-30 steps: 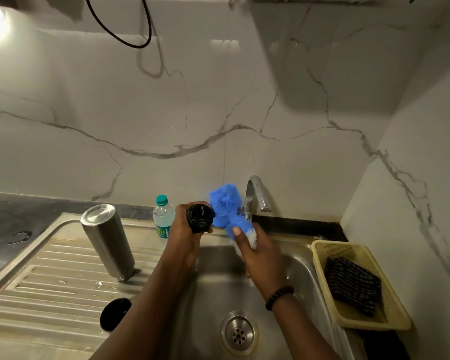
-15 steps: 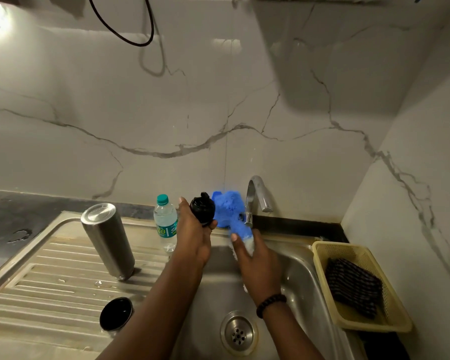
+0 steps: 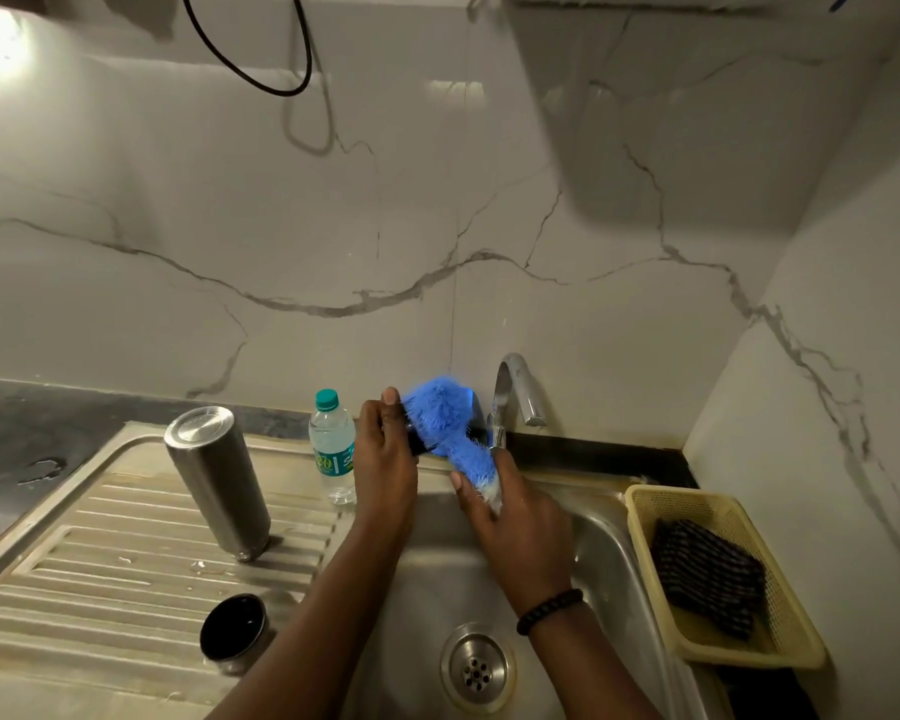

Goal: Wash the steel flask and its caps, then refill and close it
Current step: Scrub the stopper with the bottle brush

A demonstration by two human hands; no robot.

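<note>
L hand (image 3: 385,459) grips the black inner cap (image 3: 411,439); R hand (image 3: 515,532) holds the blue bristle brush (image 3: 445,423), bristles against the cap, just under the tap (image 3: 510,392). Turn cap while scrubbing, work the threads. Steel flask (image 3: 217,483) upside down, well left of L hand; cup cap (image 3: 233,628) nearer, below it.

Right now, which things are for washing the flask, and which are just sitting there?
For the job: steel flask, black cap in the left hand, blue brush in the right hand, steel cup cap, tap.

Just sitting: plastic water bottle, yellow basket, dark cloth.
</note>
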